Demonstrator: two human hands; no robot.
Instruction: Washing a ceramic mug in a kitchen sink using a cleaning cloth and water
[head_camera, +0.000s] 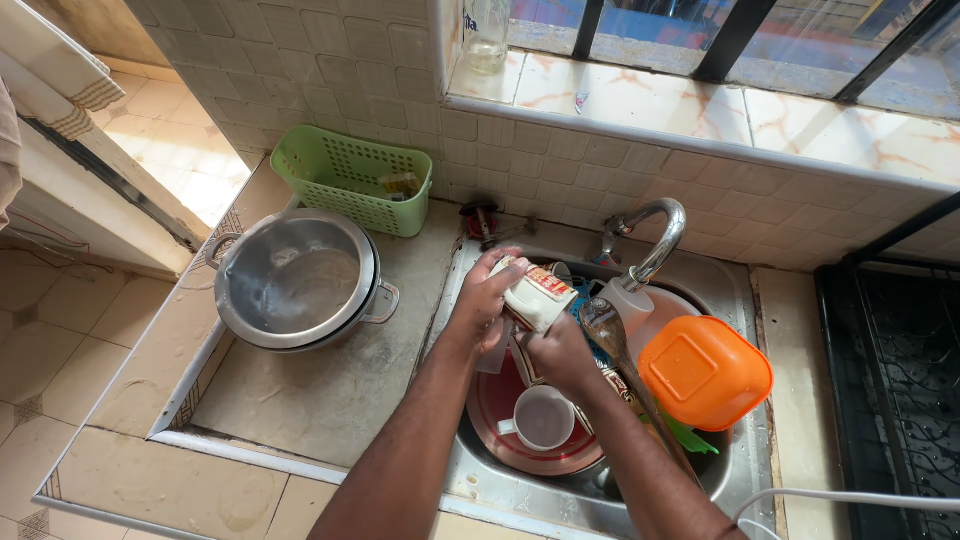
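Observation:
Over the steel sink (470, 480), my left hand (482, 300) grips a white mug with a red and yellow print (538, 293), tilted on its side. My right hand (556, 350) is closed against the mug's lower side; what it holds is hidden. Below them a white cup (542, 418) sits upright on a dark red plate (500, 400) in the basin. A chrome tap (655, 245) arches over the sink just right of the mug.
An upturned orange plastic container (705, 370) and a wooden spoon (610, 335) lie in the sink's right side. A steel pot (298, 280) stands on the counter to the left, with a green basket (352, 175) behind it. A glass jar (487, 35) is on the window sill.

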